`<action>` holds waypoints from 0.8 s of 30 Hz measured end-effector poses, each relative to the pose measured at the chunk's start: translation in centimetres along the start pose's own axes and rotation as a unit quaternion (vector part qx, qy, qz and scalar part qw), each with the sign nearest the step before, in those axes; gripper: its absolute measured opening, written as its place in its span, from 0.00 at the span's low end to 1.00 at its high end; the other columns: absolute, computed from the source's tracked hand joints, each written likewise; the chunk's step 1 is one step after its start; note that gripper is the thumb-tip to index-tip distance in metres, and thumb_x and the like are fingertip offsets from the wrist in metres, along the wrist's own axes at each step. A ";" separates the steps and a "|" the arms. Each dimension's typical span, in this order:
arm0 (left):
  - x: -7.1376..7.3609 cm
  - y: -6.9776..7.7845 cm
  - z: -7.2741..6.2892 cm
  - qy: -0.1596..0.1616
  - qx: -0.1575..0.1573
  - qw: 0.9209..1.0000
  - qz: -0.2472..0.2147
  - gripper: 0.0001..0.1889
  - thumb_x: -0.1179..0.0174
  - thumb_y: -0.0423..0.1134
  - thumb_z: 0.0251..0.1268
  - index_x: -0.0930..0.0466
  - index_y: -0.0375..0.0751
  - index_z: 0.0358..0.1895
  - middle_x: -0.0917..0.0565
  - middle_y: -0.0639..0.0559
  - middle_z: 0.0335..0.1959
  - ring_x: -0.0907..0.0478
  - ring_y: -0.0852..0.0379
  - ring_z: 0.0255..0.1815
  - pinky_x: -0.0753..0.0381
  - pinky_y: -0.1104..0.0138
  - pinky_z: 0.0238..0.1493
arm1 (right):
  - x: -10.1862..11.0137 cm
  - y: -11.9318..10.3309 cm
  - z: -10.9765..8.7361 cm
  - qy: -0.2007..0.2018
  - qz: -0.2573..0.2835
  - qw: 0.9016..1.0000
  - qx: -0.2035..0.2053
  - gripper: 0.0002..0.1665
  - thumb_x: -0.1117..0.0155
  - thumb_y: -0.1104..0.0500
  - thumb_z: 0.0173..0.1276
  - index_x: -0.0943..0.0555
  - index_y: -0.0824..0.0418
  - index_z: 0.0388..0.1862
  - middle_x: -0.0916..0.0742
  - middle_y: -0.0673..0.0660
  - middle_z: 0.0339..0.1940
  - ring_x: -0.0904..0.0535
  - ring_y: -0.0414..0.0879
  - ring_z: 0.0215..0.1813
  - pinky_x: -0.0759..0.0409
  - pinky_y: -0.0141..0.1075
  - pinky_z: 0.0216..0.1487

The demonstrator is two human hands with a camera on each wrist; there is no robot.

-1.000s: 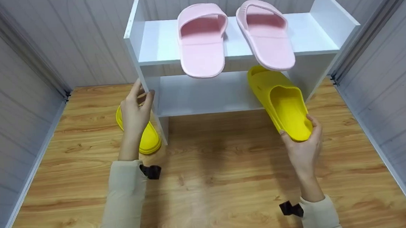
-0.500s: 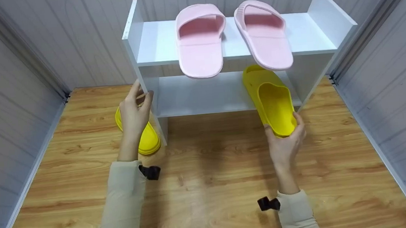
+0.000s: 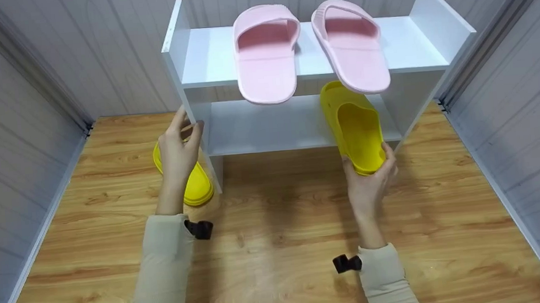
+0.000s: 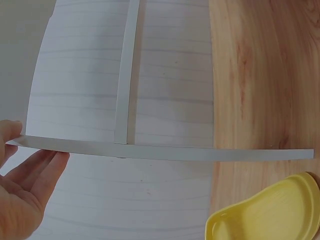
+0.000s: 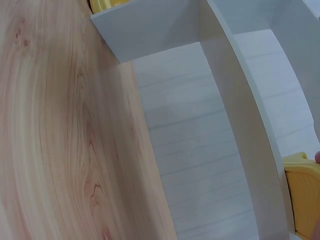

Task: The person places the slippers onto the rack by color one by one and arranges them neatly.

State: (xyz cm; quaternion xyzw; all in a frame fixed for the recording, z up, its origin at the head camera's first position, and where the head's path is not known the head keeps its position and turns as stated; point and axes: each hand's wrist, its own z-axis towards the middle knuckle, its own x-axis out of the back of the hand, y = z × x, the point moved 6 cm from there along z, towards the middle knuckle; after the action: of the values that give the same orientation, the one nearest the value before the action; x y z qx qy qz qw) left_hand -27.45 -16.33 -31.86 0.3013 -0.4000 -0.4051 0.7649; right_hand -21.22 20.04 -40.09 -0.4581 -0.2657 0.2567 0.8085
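Observation:
My right hand (image 3: 369,189) grips the near end of a yellow slipper (image 3: 359,135), thumb on one side and fingers on the other. Its far end is over the lower board (image 3: 268,127) of a white shoe rack, below a pink slipper. In the right wrist view this slipper (image 5: 304,197) shows at the right edge with only fingertips beside it. At the rack's left, my left hand (image 3: 177,151) holds the side panel (image 4: 90,146) between thumb and fingers. Partly behind that hand, a second yellow slipper (image 3: 199,186) lies on the floor.
Two pink slippers (image 3: 267,70) (image 3: 362,65) stand on the top board (image 3: 216,54), their near ends jutting past its front edge. Wall panels (image 3: 527,117) rise behind the rack and at both sides. Wooden floor (image 3: 279,266) stretches in front.
My right hand has moved left and forward, carrying the yellow slipper farther over the lower board. My left hand keeps its hold; the rack shifts very slightly left in view.

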 end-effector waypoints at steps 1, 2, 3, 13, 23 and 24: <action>0.0 0.0 0.0 0.000 -0.002 1.000 -0.002 0.22 0.45 0.35 0.60 0.31 0.45 0.59 0.23 0.41 0.47 0.23 0.49 0.43 0.23 0.60 0.40 | -0.1 0.0 0.0 0.000 0.002 1.000 0.001 0.44 0.28 0.51 0.44 0.39 0.55 0.59 0.31 0.55 0.53 0.40 0.47 0.54 0.39 0.42 0.51; 0.0 0.0 0.0 0.000 -0.003 1.000 -0.002 0.22 0.45 0.35 0.60 0.31 0.45 0.59 0.23 0.41 0.47 0.23 0.49 0.43 0.23 0.60 0.40 | -0.2 -0.1 0.0 -0.001 0.005 1.000 0.003 0.44 0.28 0.51 0.45 0.40 0.56 0.59 0.31 0.56 0.53 0.40 0.47 0.54 0.39 0.42 0.51; 0.0 0.0 0.0 0.000 -0.002 1.000 -0.003 0.22 0.45 0.35 0.60 0.31 0.45 0.59 0.23 0.40 0.47 0.23 0.49 0.43 0.23 0.60 0.40 | -0.3 -0.1 0.0 -0.002 0.008 1.000 0.005 0.44 0.28 0.51 0.45 0.40 0.56 0.59 0.31 0.56 0.52 0.40 0.47 0.54 0.39 0.42 0.51; 0.0 -0.1 0.1 0.004 0.000 1.000 -0.001 0.21 0.45 0.35 0.60 0.31 0.43 0.59 0.23 0.39 0.46 0.23 0.49 0.43 0.23 0.60 0.41 | -1.1 -0.1 0.6 0.008 -0.002 1.000 0.022 0.44 0.28 0.50 0.45 0.40 0.58 0.58 0.29 0.57 0.50 0.38 0.49 0.53 0.37 0.42 0.49; -0.1 0.0 0.0 0.000 -0.002 1.000 -0.007 0.22 0.46 0.35 0.60 0.32 0.45 0.60 0.23 0.39 0.48 0.23 0.48 0.43 0.23 0.60 0.40 | -1.8 -0.5 1.2 -0.004 0.018 0.999 0.033 0.45 0.28 0.51 0.46 0.42 0.59 0.59 0.30 0.56 0.51 0.39 0.47 0.52 0.39 0.40 0.51; -0.1 0.0 0.0 -0.003 0.000 1.000 -0.006 0.22 0.46 0.35 0.61 0.32 0.45 0.60 0.24 0.39 0.47 0.23 0.48 0.43 0.23 0.60 0.40 | -1.8 -0.5 1.3 -0.002 0.013 0.999 0.035 0.45 0.29 0.51 0.46 0.41 0.59 0.59 0.30 0.56 0.51 0.39 0.48 0.52 0.39 0.41 0.51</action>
State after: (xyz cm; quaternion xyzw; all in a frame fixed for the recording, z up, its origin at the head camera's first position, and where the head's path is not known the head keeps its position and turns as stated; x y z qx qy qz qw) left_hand -27.51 -16.25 -31.90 0.3029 -0.4005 -0.4106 0.7611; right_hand -23.32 19.38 -39.43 -0.4320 -0.2524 0.2776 0.8202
